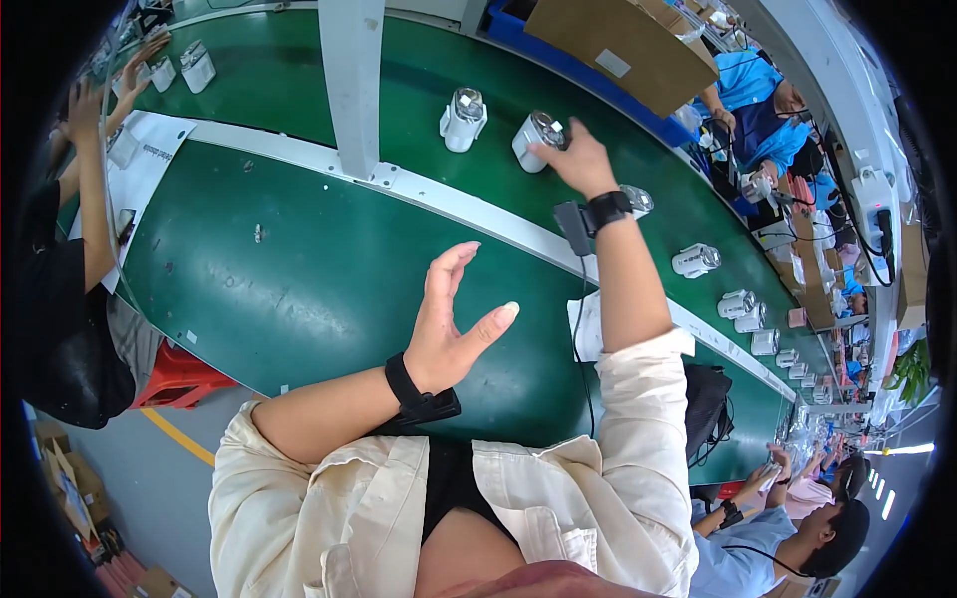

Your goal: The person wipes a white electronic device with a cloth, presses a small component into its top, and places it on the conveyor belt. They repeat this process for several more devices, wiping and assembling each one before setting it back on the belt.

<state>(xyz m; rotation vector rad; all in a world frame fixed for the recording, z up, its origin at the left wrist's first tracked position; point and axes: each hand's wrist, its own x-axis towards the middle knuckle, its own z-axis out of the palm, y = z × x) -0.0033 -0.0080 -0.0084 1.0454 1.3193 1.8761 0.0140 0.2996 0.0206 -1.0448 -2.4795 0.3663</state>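
My left hand (pixel 446 334) hovers over the green tabletop (pixel 289 289), its fingers stretched and the thumb spread, with nothing in it. My right hand (pixel 581 161) reaches over the white rail to the green conveyor belt (pixel 409 90). There it is beside a white canister-shaped device (pixel 528 148) with a clear top. The thumb overlaps the device's side, and the index finger is apart from the thumb; whether they touch it I cannot tell. To the left, a similar device (pixel 464 120) stands upright on the belt. Another one (pixel 636 201) is partly behind my right wrist.
A white upright post (pixel 351 90) rises from the rail (pixel 478 219). Further devices (pixel 696 261) line the belt to the right. A cable hangs from my right wrist beside a white sheet (pixel 586 327). A black bag (pixel 706 409) lies at right. Co-workers sit on both sides.
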